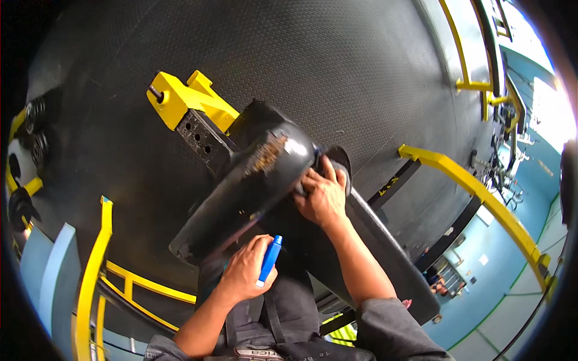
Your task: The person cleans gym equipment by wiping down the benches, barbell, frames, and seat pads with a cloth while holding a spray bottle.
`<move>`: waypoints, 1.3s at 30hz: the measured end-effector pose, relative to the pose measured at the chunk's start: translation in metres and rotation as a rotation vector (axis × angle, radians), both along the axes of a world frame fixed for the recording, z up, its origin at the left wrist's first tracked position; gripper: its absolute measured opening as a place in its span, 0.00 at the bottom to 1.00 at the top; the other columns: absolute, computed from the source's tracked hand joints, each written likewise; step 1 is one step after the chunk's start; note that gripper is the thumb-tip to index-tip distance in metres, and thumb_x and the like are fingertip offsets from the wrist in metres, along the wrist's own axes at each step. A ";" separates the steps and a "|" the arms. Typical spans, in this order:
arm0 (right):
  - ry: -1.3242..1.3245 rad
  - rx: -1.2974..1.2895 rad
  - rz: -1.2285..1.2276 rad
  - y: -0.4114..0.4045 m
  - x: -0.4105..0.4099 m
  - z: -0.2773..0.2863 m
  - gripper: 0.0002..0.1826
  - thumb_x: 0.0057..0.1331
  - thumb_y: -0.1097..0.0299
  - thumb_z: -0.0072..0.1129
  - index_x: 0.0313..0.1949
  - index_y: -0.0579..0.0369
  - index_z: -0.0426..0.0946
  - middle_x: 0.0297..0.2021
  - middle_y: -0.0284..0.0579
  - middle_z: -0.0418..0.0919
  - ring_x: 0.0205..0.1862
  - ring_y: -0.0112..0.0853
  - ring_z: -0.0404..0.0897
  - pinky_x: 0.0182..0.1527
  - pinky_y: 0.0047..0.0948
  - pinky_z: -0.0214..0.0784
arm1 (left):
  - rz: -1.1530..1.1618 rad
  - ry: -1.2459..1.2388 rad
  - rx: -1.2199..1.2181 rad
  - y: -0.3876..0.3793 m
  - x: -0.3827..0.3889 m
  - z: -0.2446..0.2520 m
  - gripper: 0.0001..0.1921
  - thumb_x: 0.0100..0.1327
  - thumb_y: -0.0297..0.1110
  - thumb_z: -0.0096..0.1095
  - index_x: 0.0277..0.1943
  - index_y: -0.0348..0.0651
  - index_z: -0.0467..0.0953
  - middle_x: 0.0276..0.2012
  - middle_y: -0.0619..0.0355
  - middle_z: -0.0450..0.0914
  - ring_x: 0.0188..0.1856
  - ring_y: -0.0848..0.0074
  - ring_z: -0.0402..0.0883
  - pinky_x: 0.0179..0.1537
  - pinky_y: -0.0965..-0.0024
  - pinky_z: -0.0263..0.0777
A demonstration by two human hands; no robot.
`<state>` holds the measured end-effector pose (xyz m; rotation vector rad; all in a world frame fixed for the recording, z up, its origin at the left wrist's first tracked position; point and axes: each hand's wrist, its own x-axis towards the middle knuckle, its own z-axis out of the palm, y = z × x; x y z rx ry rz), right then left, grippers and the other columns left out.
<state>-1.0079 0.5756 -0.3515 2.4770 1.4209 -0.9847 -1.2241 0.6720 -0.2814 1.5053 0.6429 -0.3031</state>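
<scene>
My left hand [246,269] is closed round a slim blue plastic handle or tube [270,261] with a white lower end; its exact kind is unclear. My right hand [323,195] presses a bunched dark grey cloth [342,175] to the edge of a black vinyl bench pad [230,203]. The pad's cover is worn through near the top, with brown padding [267,155] showing. Behind the right hand sits a dark rounded part [339,155], partly hidden by the fingers. A second, long black pad [397,257] lies beneath my right forearm.
A yellow steel bracket [180,100] and a black post with holes [203,137] support the pad. Yellow frames stand at left [92,270] and right [474,185]. Weight plates [38,146] are at far left. Black rubber flooring [280,54] spreads ahead. Another person [437,283] is far right.
</scene>
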 end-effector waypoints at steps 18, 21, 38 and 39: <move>-0.288 0.208 -0.300 -0.002 -0.048 -0.030 0.39 0.58 0.52 0.55 0.67 0.59 0.64 0.71 0.50 0.59 0.76 0.52 0.47 0.73 0.58 0.35 | -0.159 -0.022 0.194 -0.059 -0.042 -0.001 0.22 0.53 0.27 0.63 0.53 0.37 0.71 0.44 0.50 0.80 0.35 0.66 0.82 0.41 0.66 0.76; -0.112 0.261 -0.080 -0.037 -0.091 -0.018 0.33 0.59 0.58 0.53 0.63 0.58 0.70 0.71 0.48 0.60 0.75 0.47 0.50 0.72 0.56 0.40 | -0.175 0.002 0.181 -0.069 -0.053 0.001 0.23 0.52 0.27 0.63 0.53 0.37 0.71 0.44 0.49 0.80 0.34 0.66 0.82 0.41 0.66 0.77; 0.049 0.213 0.089 -0.055 -0.127 -0.029 0.32 0.60 0.63 0.48 0.64 0.62 0.68 0.67 0.53 0.65 0.70 0.45 0.60 0.73 0.46 0.44 | -0.309 0.011 0.173 -0.069 -0.052 -0.001 0.23 0.51 0.30 0.62 0.52 0.35 0.70 0.45 0.41 0.76 0.49 0.47 0.77 0.52 0.56 0.72; 0.168 0.136 0.103 -0.046 -0.104 -0.020 0.32 0.60 0.62 0.49 0.64 0.60 0.69 0.68 0.52 0.65 0.69 0.44 0.61 0.73 0.46 0.44 | -0.301 0.014 0.168 -0.067 -0.054 -0.004 0.23 0.51 0.30 0.62 0.52 0.35 0.70 0.45 0.41 0.76 0.49 0.47 0.77 0.52 0.56 0.72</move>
